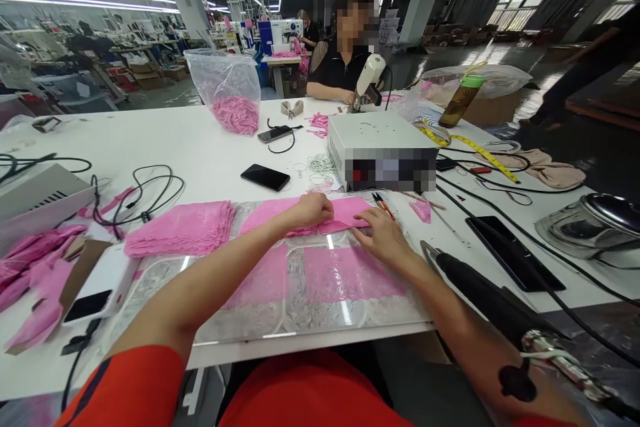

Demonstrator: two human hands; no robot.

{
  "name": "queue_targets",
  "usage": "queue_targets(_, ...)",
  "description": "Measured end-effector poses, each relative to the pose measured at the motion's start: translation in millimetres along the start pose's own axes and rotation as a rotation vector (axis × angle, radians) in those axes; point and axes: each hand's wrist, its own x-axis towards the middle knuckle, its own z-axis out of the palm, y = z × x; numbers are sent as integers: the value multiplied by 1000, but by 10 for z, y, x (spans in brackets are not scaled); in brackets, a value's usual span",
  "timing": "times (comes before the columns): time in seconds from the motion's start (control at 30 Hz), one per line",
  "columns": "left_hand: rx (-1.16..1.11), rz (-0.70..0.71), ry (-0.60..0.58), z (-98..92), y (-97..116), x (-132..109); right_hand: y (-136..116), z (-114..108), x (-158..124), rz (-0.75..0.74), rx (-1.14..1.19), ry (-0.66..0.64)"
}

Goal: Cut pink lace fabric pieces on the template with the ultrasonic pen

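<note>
Table, wht: spans most of view, bears all items below exc. co-worker.
Co-worker, dark top: sits across table, behind metal box.
Clear sheet: lies at nr edge, w/ pink panels showing thru.
Metal box, grey: stands just beyond hands.
Plastic bag, see-thru: stands at far edge, holds pink scraps in bottom.
Cloth stack, pink, multi-layer: lies left of hands, partly on clear sheet.
Pink cloth: lies flat on far part of clear sheet, under & btwn both hands.
Hand tool, blk handle w/ metal blade: lies right of R forearm, blade twd sheet.
R hand: half open, w/ fingers apart & tips on edge of pink cloth; lifts nothing.
L hand: curled nearly closed, presses on pink cloth; w/ fingertips partly hidden, cannot tell if pinching.
Phone, blk: lies flat beyond cloth.
Pens, approx. 2: lie just beside R hand.
</note>
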Motion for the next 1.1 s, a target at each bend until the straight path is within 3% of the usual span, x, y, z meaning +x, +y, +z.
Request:
queue_targets(0.13,-36,46,30,-78,20,-48,40,99,83,-65,-85,-1)
queue_targets(0.27,-100,111,24,-95,72,-228,95,14,-30,-104,-143,21)
queue_targets(0.6,-189,294,-175,290,223,-927,-198,-365,-922,-435,-232,-33)
queue_targets(0.77,-169,326,-184,381,237,-1007,-214,-423,-1086,-430,-197,-62)
queue_targets(1.1,-110,326,-155,394,272,-1078,-194,-568,-1096,-431,-166,-153)
